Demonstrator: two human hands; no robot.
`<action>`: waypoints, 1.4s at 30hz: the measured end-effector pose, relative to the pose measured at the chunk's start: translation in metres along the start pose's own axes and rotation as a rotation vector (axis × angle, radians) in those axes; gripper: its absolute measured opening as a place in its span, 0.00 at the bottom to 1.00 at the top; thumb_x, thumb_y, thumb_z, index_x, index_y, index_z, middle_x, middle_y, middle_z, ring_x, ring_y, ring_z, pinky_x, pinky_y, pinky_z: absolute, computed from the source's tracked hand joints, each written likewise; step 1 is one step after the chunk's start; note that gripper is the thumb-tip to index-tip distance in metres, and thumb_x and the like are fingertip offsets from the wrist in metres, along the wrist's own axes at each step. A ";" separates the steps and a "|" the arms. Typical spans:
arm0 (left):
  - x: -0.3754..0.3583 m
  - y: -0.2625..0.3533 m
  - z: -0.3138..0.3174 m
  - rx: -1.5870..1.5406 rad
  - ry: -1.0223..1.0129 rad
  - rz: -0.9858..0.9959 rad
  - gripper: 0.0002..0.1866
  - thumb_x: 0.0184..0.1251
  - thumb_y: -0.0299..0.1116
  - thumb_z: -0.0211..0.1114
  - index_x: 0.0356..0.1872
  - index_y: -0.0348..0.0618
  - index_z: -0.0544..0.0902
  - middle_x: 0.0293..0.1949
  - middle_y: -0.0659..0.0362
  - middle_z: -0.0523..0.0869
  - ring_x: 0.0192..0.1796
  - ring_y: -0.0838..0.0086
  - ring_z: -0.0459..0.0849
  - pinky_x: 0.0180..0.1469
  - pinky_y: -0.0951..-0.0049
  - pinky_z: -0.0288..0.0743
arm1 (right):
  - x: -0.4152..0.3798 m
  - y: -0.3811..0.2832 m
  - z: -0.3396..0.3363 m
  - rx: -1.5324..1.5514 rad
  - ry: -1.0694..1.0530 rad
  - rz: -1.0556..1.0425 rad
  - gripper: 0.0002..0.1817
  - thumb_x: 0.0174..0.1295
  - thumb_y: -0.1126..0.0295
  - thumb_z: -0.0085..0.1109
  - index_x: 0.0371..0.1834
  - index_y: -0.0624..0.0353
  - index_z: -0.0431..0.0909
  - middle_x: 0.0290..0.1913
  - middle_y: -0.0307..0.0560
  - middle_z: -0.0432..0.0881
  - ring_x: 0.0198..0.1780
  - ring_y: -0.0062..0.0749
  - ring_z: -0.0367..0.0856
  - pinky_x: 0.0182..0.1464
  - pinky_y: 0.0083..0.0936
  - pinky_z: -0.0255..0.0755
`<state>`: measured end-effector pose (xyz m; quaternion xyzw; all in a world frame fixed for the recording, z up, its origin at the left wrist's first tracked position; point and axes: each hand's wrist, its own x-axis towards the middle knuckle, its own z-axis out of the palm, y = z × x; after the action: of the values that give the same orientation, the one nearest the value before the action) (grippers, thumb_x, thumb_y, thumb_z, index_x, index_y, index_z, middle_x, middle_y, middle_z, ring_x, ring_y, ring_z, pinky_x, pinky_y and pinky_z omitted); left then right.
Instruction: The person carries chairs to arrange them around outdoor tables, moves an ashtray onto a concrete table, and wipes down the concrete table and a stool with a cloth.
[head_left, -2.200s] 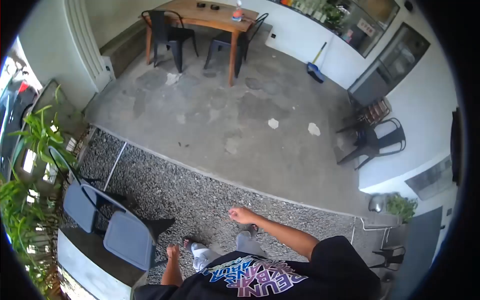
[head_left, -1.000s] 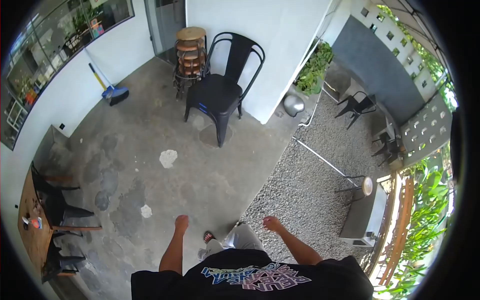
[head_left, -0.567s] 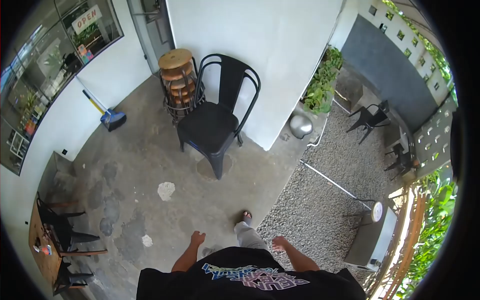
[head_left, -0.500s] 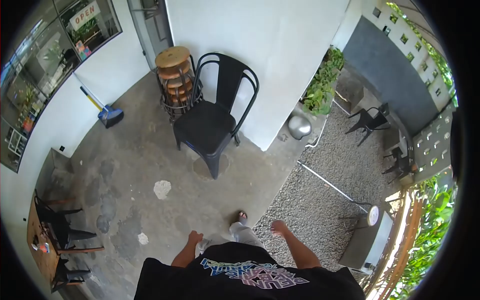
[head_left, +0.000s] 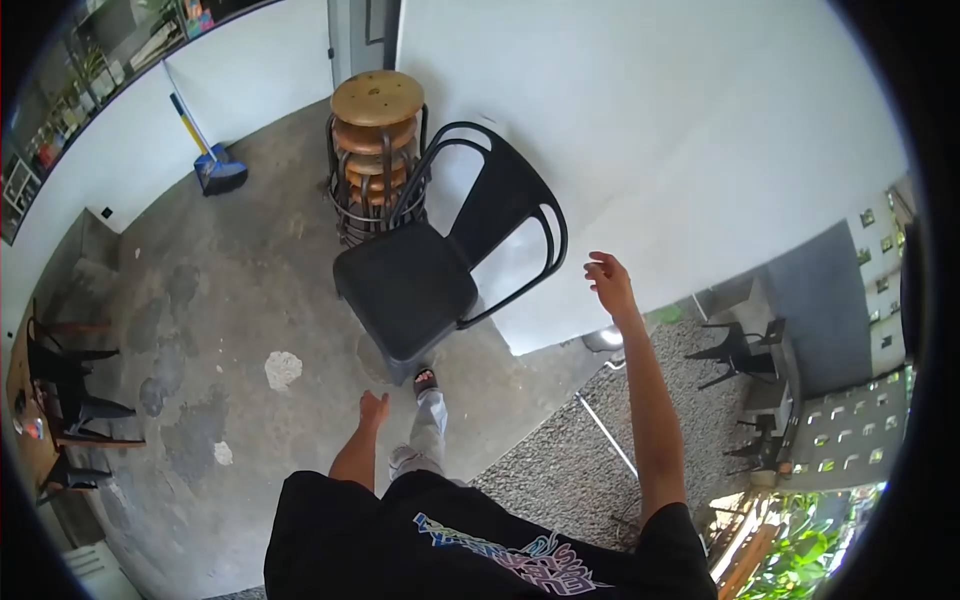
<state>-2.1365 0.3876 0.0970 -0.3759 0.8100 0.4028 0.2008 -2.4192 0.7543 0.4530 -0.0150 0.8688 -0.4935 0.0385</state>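
A black metal chair [head_left: 420, 285] stands on the concrete floor just in front of my feet, its back toward a white wall. My right hand [head_left: 608, 283] is raised with fingers apart, empty, to the right of the chair's backrest and a short gap from it. My left hand [head_left: 373, 409] hangs low with nothing in it, above the floor near the chair's front edge. Behind the chair is a stack of round wooden-topped stools [head_left: 378, 150].
A broom with dustpan [head_left: 208, 160] leans on the left wall. A white wall corner [head_left: 560, 200] juts out behind the chair. Gravel ground [head_left: 560, 460] lies to the right with more black chairs [head_left: 745, 350]. A wooden table with chairs [head_left: 50, 400] sits far left.
I have stepped closer to the black chair. My right arm has risen from beside my hip up to the level of the chair's backrest. My left hand stays low.
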 end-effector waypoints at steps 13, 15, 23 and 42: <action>0.258 0.094 0.001 -0.433 0.234 -0.470 0.50 0.51 0.73 0.51 0.53 0.26 0.72 0.50 0.37 0.77 0.57 0.46 0.73 0.59 0.57 0.66 | 0.245 0.002 0.116 -0.494 -0.096 -0.167 0.22 0.71 0.57 0.39 0.32 0.67 0.71 0.23 0.51 0.75 0.25 0.30 0.67 0.30 0.30 0.63; 0.271 0.082 0.006 -0.459 0.223 -0.470 0.50 0.51 0.74 0.50 0.54 0.27 0.71 0.51 0.38 0.77 0.58 0.47 0.73 0.59 0.57 0.66 | 0.243 0.003 0.126 -0.549 -0.033 -0.231 0.23 0.72 0.56 0.38 0.27 0.65 0.69 0.18 0.51 0.71 0.19 0.31 0.62 0.25 0.31 0.59; 0.255 0.076 -0.010 -0.616 0.138 -0.453 0.51 0.48 0.74 0.54 0.53 0.28 0.73 0.52 0.41 0.77 0.57 0.55 0.75 0.58 0.62 0.67 | 0.259 0.013 0.108 -0.911 -0.040 -0.256 0.23 0.71 0.57 0.38 0.25 0.65 0.66 0.12 0.55 0.70 0.13 0.45 0.75 0.14 0.32 0.64; -0.030 0.210 -0.239 -0.959 0.398 -0.138 0.52 0.52 0.68 0.58 0.55 0.17 0.67 0.50 0.37 0.76 0.53 0.58 0.77 0.54 0.67 0.71 | 0.067 -0.332 -0.085 0.046 -0.015 -0.330 0.13 0.56 0.68 0.53 0.36 0.69 0.73 0.24 0.38 0.73 0.21 0.16 0.71 0.15 0.13 0.64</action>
<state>-2.2846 0.2918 0.3634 -0.5474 0.5303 0.6351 -0.1255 -2.4972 0.6528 0.7779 -0.1602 0.8428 -0.5126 -0.0359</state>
